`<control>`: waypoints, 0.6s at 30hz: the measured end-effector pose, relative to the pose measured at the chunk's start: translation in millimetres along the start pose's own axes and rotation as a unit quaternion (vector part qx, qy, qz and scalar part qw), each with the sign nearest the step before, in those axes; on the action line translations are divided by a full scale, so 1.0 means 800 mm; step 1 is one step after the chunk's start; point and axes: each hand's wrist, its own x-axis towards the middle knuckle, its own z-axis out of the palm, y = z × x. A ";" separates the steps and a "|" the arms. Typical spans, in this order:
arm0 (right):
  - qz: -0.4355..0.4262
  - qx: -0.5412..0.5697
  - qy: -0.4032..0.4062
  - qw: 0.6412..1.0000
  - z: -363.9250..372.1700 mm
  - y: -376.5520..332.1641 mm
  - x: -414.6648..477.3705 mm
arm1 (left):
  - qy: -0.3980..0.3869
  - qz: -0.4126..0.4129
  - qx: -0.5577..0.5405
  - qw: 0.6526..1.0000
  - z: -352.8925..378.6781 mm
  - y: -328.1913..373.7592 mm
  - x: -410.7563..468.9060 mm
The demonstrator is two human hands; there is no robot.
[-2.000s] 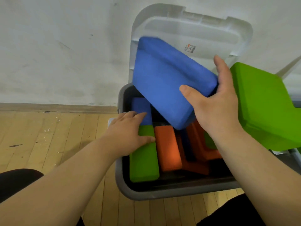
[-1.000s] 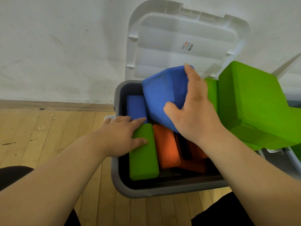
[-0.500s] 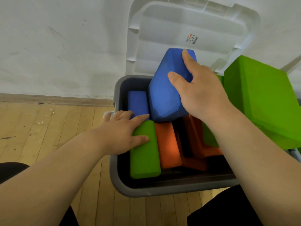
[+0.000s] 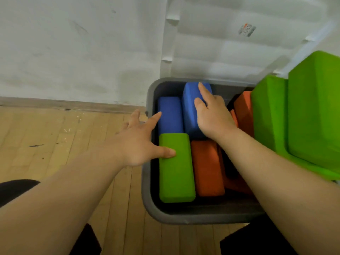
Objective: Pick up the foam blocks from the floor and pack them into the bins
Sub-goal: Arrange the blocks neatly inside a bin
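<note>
A grey bin [image 4: 184,218] stands against the wall and holds foam blocks on edge. A green block [image 4: 176,181] and a blue block [image 4: 170,118] fill its left column. An orange block [image 4: 207,170] stands beside the green one. My right hand [image 4: 213,115] grips a second blue block [image 4: 190,111] from above, set down beside the first; its thumb is hidden. My left hand [image 4: 136,144] is spread, thumb on the green block, index fingertip on the first blue block. More orange blocks [image 4: 242,111] lean at the right.
The bin's white lid [image 4: 211,52] stands open against the wall behind it. Large green foam blocks [image 4: 312,116] are stacked to the right, overlapping the bin's right side. Wooden floor [image 4: 64,135] lies to the left. My dark-clothed knees flank the bin's near edge.
My right hand has lowered the second blue block from upright above the bin down into the slot beside the first blue block. My left hand's fingers have spread wider.
</note>
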 end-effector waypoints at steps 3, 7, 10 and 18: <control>0.001 -0.011 0.005 1.000 0.017 0.013 -0.007 | -0.022 -0.001 -0.025 0.999 0.001 0.000 0.005; 0.005 0.001 -0.009 1.000 0.043 0.029 0.000 | -0.021 0.006 -0.033 0.999 0.008 0.005 0.012; 0.027 0.020 0.005 0.999 0.044 0.040 0.011 | -0.015 -0.004 -0.036 0.999 0.018 0.005 0.015; 0.037 0.068 -0.048 0.996 0.041 0.040 0.001 | -0.014 -0.020 -0.003 1.000 0.026 0.007 0.013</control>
